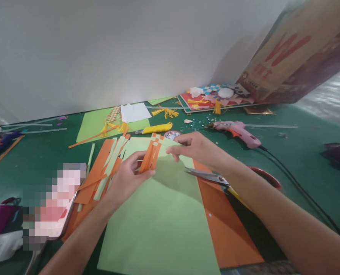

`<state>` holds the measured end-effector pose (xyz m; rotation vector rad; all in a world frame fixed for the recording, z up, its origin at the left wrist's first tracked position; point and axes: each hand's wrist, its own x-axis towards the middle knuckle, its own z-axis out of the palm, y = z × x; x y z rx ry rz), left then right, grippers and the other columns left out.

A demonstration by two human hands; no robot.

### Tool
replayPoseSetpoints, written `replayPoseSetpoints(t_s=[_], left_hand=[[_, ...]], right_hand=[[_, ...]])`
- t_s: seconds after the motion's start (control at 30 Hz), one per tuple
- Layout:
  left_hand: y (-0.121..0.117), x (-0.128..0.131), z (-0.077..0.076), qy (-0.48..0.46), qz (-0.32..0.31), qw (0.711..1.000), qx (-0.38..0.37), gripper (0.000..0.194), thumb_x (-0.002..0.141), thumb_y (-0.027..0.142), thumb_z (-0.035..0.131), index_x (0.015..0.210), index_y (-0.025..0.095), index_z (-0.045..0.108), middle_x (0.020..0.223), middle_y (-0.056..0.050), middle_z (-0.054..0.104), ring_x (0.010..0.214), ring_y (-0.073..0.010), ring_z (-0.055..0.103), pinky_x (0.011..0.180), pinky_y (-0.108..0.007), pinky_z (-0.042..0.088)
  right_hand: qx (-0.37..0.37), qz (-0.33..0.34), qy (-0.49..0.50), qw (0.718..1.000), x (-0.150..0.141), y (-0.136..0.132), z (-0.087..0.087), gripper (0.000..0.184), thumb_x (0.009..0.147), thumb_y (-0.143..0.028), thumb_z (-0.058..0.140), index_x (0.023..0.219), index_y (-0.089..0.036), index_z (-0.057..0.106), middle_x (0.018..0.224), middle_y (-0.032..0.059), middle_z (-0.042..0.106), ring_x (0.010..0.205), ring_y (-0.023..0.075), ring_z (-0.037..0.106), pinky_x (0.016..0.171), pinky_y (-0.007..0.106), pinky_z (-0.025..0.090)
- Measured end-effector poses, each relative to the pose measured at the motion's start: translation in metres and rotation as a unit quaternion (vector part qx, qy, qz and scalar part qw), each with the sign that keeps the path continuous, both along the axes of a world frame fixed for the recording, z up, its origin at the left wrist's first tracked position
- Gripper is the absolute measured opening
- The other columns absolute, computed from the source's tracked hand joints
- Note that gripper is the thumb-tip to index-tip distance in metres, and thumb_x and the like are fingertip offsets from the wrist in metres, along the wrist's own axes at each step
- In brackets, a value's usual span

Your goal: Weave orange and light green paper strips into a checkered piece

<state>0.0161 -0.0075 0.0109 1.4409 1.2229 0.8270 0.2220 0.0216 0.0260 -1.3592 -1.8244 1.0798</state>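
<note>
My left hand [130, 176] pinches the lower ends of a small weave of orange and light green paper strips [152, 152], held just above a light green sheet [161, 225]. My right hand [194, 147] pinches a light green strip [172, 144] at the weave's upper right corner. Both hands are closed on paper. A pile of loose orange and green strips [105, 168] lies just left of my left hand.
Scissors [208, 176] lie on an orange sheet [227, 229] under my right wrist. A pink glue gun [238, 132] with a black cord lies to the right. A phone [54, 206] sits at the left. Craft pieces [216, 97] and a cardboard box [298, 53] stand at the back.
</note>
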Motion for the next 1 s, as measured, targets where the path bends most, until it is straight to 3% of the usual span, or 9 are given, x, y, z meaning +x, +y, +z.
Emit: replayPoseSetpoints(t_s=[0.23, 0.47, 0.53, 0.63, 0.7, 0.8, 0.9, 1.0], left_hand=[[-0.005, 0.001, 0.01, -0.018, -0.035, 0.999, -0.03, 0.027, 0.081, 0.039, 0.06, 0.096, 0.017, 0.059, 0.096, -0.009, 0.072, 0.09, -0.02, 0.066, 0.07, -0.026, 0.049], [-0.007, 0.001, 0.008, 0.066, -0.021, 0.997, 0.029, 0.029, 0.084, 0.038, 0.052, 0.073, 0.018, 0.068, 0.075, -0.005, 0.073, 0.071, -0.0175, 0.065, 0.064, -0.026, 0.048], [-0.008, 0.0, 0.007, 0.104, -0.015, 0.992, 0.074, 0.031, 0.085, 0.039, 0.051, 0.07, 0.018, 0.069, 0.073, -0.003, 0.072, 0.067, -0.0165, 0.063, 0.065, -0.026, 0.047], [-0.008, 0.0, 0.004, 0.169, -0.008, 0.975, 0.145, 0.035, 0.087, 0.039, 0.047, 0.068, 0.019, 0.069, 0.071, -0.001, 0.07, 0.062, -0.0149, 0.061, 0.064, -0.025, 0.046], [-0.009, 0.0, 0.002, 0.195, -0.014, 0.964, 0.179, 0.036, 0.089, 0.037, 0.043, 0.069, 0.02, 0.068, 0.074, -0.001, 0.069, 0.065, -0.0151, 0.061, 0.066, -0.025, 0.047], [-0.009, 0.001, 0.0, 0.208, -0.039, 0.953, 0.217, 0.036, 0.091, 0.032, 0.038, 0.071, 0.021, 0.066, 0.072, 0.0, 0.068, 0.066, -0.0152, 0.062, 0.085, -0.031, 0.047], [-0.008, 0.001, -0.003, 0.207, -0.069, 0.943, 0.253, 0.034, 0.092, 0.03, 0.037, 0.072, 0.021, 0.063, 0.069, 0.003, 0.068, 0.063, -0.014, 0.061, 0.106, -0.04, 0.034], [-0.006, -0.001, -0.007, 0.214, -0.085, 0.934, 0.274, 0.032, 0.093, 0.028, 0.037, 0.074, 0.021, 0.062, 0.071, 0.003, 0.068, 0.063, -0.0132, 0.061, 0.111, -0.043, 0.027]], right_hand=[[-0.036, 0.073, -0.033, 0.996, -0.005, -0.004, -0.001, 0.033, 0.075, -0.038, 0.063, 0.051, -0.017, 0.055, 0.049, -0.007, 0.033, 0.047, 0.0059, 0.025, 0.045, 0.025, 0.018], [-0.049, 0.132, -0.007, 0.99, -0.009, -0.007, -0.003, 0.035, 0.077, -0.04, 0.063, 0.053, -0.017, 0.05, 0.051, -0.0078, 0.028, 0.047, 0.0057, 0.025, 0.043, 0.023, 0.018], [-0.006, 0.129, -0.011, 0.992, -0.011, -0.008, -0.005, 0.033, 0.076, -0.039, 0.064, 0.056, -0.017, 0.051, 0.053, -0.0066, 0.036, 0.05, 0.0065, 0.031, 0.045, 0.022, 0.022], [0.118, 0.109, -0.003, 0.987, -0.015, -0.01, -0.008, 0.017, 0.077, -0.031, 0.066, 0.068, -0.018, 0.06, 0.066, -0.002, 0.059, 0.062, 0.0102, 0.051, 0.056, 0.022, 0.038], [0.201, 0.096, 0.003, 0.975, -0.018, -0.011, -0.011, 0.009, 0.078, -0.026, 0.066, 0.075, -0.018, 0.064, 0.073, 0.0005, 0.066, 0.069, 0.012, 0.057, 0.065, 0.023, 0.043], [0.288, 0.094, -0.005, 0.953, -0.022, -0.014, -0.014, 0.011, 0.082, -0.023, 0.062, 0.072, -0.018, 0.064, 0.071, 0.0007, 0.069, 0.065, 0.0116, 0.06, 0.064, 0.023, 0.045], [0.337, 0.065, -0.013, 0.939, -0.023, -0.015, -0.015, 0.012, 0.082, -0.022, 0.061, 0.071, -0.019, 0.061, 0.067, -0.0003, 0.068, 0.061, 0.0107, 0.059, 0.06, 0.022, 0.045], [0.384, 0.043, -0.014, 0.922, -0.022, -0.016, -0.016, 0.006, 0.082, -0.021, 0.064, 0.077, -0.019, 0.061, 0.069, 0.0001, 0.068, 0.063, 0.0116, 0.061, 0.063, 0.023, 0.047]])
